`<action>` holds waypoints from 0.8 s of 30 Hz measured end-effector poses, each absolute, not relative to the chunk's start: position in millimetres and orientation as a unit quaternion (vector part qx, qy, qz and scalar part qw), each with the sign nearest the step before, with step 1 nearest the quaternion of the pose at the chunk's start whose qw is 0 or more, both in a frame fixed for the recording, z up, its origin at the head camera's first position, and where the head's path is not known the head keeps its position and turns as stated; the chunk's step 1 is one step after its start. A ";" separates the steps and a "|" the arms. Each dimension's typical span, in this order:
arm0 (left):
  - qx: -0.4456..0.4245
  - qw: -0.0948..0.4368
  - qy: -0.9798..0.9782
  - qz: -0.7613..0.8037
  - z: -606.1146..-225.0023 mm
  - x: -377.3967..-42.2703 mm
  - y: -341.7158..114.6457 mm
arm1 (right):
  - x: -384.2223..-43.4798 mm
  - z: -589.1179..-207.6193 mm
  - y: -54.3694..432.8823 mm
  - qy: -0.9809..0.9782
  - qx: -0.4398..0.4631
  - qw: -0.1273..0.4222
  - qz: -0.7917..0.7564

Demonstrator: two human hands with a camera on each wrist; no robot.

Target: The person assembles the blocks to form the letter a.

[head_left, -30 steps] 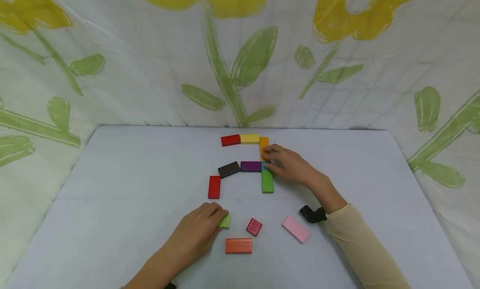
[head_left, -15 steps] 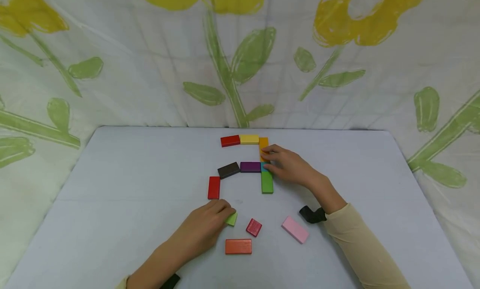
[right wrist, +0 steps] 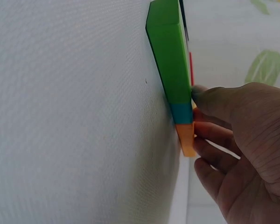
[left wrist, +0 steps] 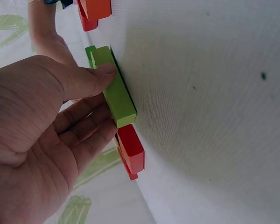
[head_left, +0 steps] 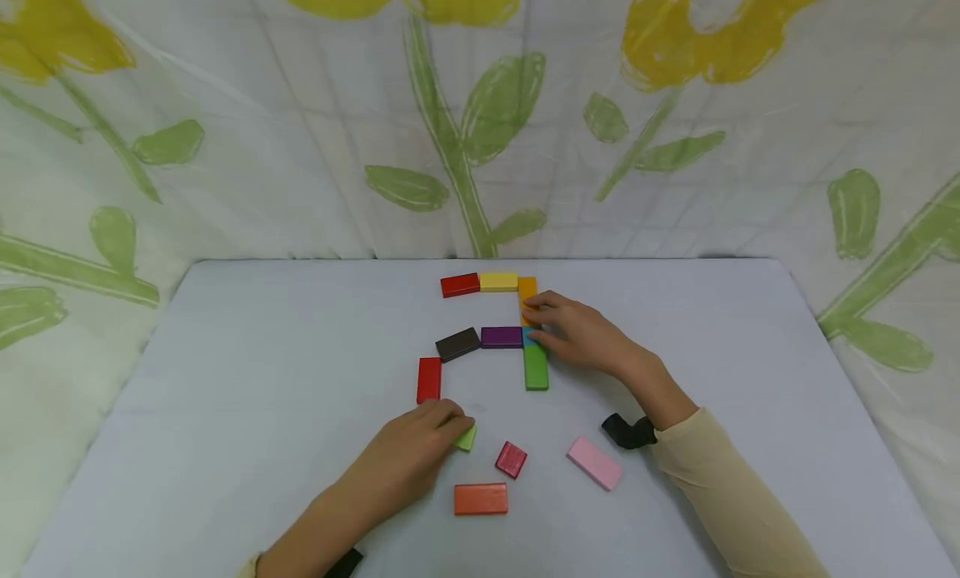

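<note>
My left hand (head_left: pixel 408 449) pinches a light green block (left wrist: pixel 114 88) between thumb and fingers, low over or on the table; in the head view the hand covers most of it. Just beyond it lies a red block (head_left: pixel 429 380). With its fingertips my right hand (head_left: pixel 585 332) touches the orange block (head_left: pixel 528 291) and the small blue block (head_left: pixel 528 336), which sit end to end with a green block (head_left: pixel 536 368). A purple block (head_left: pixel 501 337) meets the blue one, followed by a black block (head_left: pixel 457 344). At the far end are a yellow block (head_left: pixel 498 281) and another red block (head_left: pixel 460 285).
Nearer me lie a small dark-pink block (head_left: pixel 511 460), an orange-red block (head_left: pixel 481 499) and a pale pink block (head_left: pixel 594 463). The white table (head_left: pixel 285 353) ends at a curtain (head_left: pixel 300 145) printed with flowers. Dark straps (head_left: pixel 628 431) sit at the wrists.
My left hand has moved a little to the right and away from me with the light green block, which has turned slightly. The right hand stays where it was.
</note>
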State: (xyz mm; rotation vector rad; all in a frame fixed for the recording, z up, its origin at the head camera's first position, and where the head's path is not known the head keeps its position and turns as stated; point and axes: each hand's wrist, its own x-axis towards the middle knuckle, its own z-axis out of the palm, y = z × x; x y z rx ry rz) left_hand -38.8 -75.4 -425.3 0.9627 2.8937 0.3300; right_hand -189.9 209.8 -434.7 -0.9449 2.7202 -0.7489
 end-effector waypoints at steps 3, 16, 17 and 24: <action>0.317 0.037 0.942 0.101 -424.1 -40.0 -75.0 | -190.6 -434.7 210.2 0.912 -0.313 0.085 -0.250; 0.316 0.053 0.942 0.101 -421.1 -39.3 -78.7 | -188.9 -434.8 205.1 0.909 -0.318 0.083 -0.258; 0.315 0.051 0.942 0.100 -421.2 -39.1 -79.0 | -188.9 -434.7 204.6 0.908 -0.319 0.083 -0.258; 0.314 0.040 0.943 0.100 -422.7 -38.4 -79.4 | -187.1 -434.6 203.3 0.910 -0.312 0.093 -0.257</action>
